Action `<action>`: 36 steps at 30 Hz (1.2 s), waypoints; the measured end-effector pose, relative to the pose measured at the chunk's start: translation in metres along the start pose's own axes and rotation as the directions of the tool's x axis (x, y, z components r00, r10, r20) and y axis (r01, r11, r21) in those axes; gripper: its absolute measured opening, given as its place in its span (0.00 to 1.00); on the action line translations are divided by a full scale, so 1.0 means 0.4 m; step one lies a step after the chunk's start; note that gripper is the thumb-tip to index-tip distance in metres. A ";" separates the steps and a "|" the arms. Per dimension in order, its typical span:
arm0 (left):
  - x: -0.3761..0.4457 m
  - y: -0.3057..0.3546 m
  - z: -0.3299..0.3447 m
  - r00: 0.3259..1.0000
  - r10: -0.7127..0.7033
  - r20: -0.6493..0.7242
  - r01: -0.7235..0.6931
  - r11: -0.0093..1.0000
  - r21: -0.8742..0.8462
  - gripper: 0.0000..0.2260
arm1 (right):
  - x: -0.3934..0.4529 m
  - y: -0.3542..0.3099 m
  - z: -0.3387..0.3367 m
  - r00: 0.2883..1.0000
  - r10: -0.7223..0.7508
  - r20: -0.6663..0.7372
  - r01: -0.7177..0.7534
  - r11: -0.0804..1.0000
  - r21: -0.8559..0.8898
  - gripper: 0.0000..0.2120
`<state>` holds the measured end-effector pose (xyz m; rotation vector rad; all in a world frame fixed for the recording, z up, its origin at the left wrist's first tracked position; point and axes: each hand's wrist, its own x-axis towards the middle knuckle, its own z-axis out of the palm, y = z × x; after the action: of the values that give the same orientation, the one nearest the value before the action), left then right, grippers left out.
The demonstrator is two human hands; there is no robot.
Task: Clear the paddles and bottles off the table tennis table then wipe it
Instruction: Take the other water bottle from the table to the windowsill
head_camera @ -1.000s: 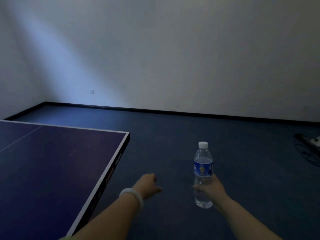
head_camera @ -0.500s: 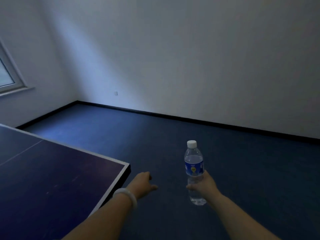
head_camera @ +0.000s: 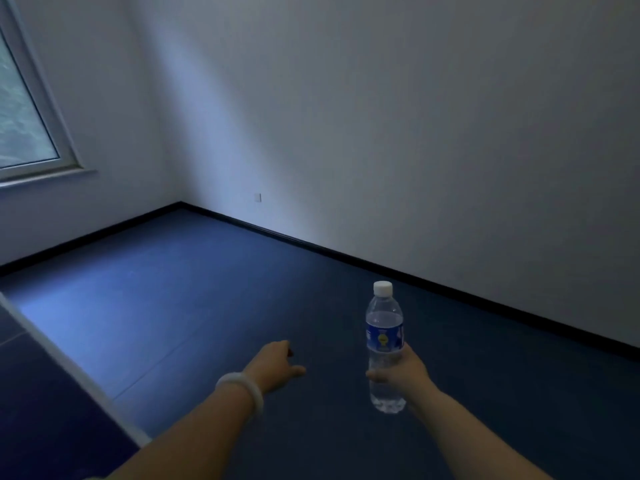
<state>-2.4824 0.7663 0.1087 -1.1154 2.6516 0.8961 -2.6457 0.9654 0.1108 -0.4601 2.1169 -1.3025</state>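
Note:
My right hand (head_camera: 406,373) grips an upright clear water bottle (head_camera: 383,325) around its lower half; it has a white cap and a blue label. The bottle is held out over the blue floor, well off the table. My left hand (head_camera: 273,365), a white bangle on its wrist, reaches forward beside it with loosely curled fingers and nothing visible in it. Only a corner of the dark blue table tennis table (head_camera: 38,414), with its white edge line, shows at the lower left. No paddles are in view.
Blue floor (head_camera: 214,292) stretches ahead to white walls with a black skirting board. A window (head_camera: 24,126) sits in the left wall. A small wall socket (head_camera: 257,197) is low near the room's corner.
The view has swung to the right and away from the table, which now shows only at the lower left. The window has come into sight. Both hands keep their pose, the bottle still held.

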 end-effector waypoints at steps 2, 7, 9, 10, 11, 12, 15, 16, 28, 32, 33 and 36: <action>0.102 0.013 -0.027 1.000 -0.023 0.005 0.023 1.000 0.012 0.24 | 0.117 -0.046 -0.005 1.000 0.003 0.023 -0.003 1.000 -0.030 0.28; 0.369 0.032 -0.099 0.996 -0.085 -0.036 0.085 0.996 -0.010 0.24 | 0.448 -0.152 0.008 0.997 0.017 0.071 -0.010 0.996 -0.094 0.30; 0.466 0.024 -0.139 0.989 -0.131 -0.061 0.129 0.991 -0.034 0.24 | 0.583 -0.200 0.033 0.992 0.001 0.125 0.012 0.995 -0.100 0.30; 0.510 0.016 -0.159 0.984 -0.162 -0.077 0.158 0.986 -0.046 0.24 | 0.648 -0.228 0.048 0.988 -0.008 0.156 0.023 0.996 -0.090 0.30; 0.551 0.006 -0.181 0.975 -0.199 -0.093 0.194 0.979 -0.062 0.23 | 0.713 -0.261 0.065 0.981 -0.013 0.192 0.029 0.996 -0.083 0.29; 0.587 -0.007 -0.205 0.964 -0.243 -0.106 0.235 0.969 -0.081 0.24 | 0.774 -0.295 0.087 0.972 -0.018 0.234 0.038 0.996 -0.079 0.28; 0.666 -0.052 -0.285 0.920 -0.358 -0.156 0.336 0.930 -0.151 0.23 | 0.941 -0.397 0.175 0.932 -0.048 0.358 0.092 0.990 -0.109 0.27; 0.684 -0.071 -0.311 0.903 -0.394 -0.170 0.364 0.913 -0.182 0.23 | 0.988 -0.430 0.215 0.915 -0.060 0.398 0.114 0.987 -0.114 0.27; 0.871 -0.543 -0.660 0.695 -0.678 -0.240 0.580 0.725 -0.371 0.23 | 1.270 -0.809 0.923 0.672 -0.156 0.724 0.340 0.933 -0.114 0.14; 0.958 -0.736 -0.840 0.667 -0.702 -0.251 0.576 0.699 -0.424 0.23 | 1.353 -0.976 1.176 0.632 -0.169 0.756 0.393 0.911 -0.125 0.12; 0.981 -0.781 -0.885 0.661 -0.704 -0.260 0.575 0.697 -0.428 0.23 | 1.373 -1.014 1.232 0.632 -0.165 0.757 0.370 0.923 -0.108 0.12; 1.058 -0.904 -1.006 0.648 -0.715 -0.264 0.573 0.685 -0.449 0.23 | 1.440 -1.118 1.394 0.624 -0.168 0.763 0.349 0.934 -0.080 0.13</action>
<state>-2.4953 0.0798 0.1251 -2.3954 2.0453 1.0214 -2.7265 0.0514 0.1419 -1.2171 1.4950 -0.7803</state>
